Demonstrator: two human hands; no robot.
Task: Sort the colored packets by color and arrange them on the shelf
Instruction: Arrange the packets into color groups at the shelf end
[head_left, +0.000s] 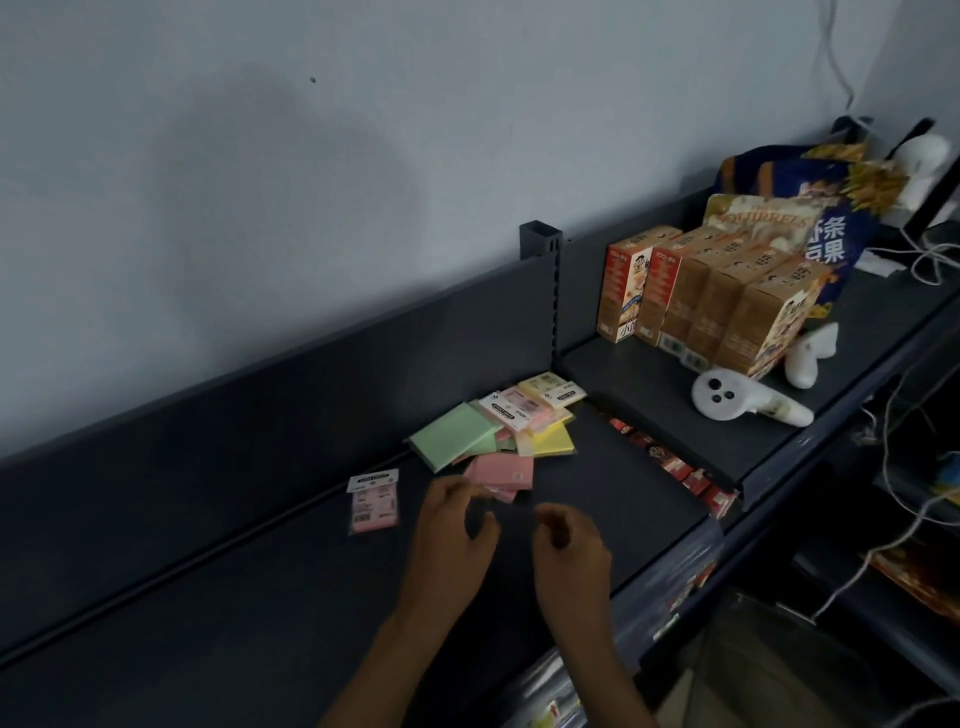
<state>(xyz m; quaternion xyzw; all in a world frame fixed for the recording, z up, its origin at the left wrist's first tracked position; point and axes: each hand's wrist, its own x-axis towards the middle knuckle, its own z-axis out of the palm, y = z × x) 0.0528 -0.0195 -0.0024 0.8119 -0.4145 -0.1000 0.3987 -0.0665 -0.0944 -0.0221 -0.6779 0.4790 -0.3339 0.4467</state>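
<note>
On a dark grey metal shelf a loose pile of sticky-note packets lies near the back panel: a green packet at the left of the heap, a yellow packet to its right, pink packets at the front, and a labelled pink packet and a pale yellow one on top toward the rear. One pink packet with a barcode label lies alone, apart from the pile on its left. The left hand hovers just in front of the pink packets, fingers loosely curled and holding nothing. The right hand hangs beside it, fingers also loosely bent and empty; motion blur hides finer detail. On the raised shelf section to the right stand orange snack boxes, with a white controller lying in front of them.
</note>
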